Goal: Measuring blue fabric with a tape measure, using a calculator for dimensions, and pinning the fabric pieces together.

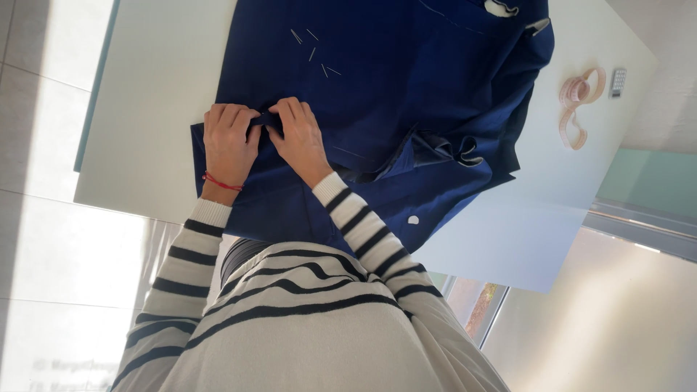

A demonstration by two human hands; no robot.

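Note:
A navy blue garment (406,87) lies spread over a white table (152,94). My left hand (229,141), with a red string bracelet at the wrist, and my right hand (298,138) sit close together at the near left part of the cloth. Both pinch a small raised fold of the blue fabric (263,122) between fingers and thumbs. Several thin pins (314,52) lie loose on the cloth just beyond my hands. Both my sleeves are white with black stripes.
A pink coiled measuring tape (577,101) and a small grey keypad device (618,81) lie on the table at the far right. A white button (412,219) shows on the garment's near edge. Pale floor tiles lie to the left.

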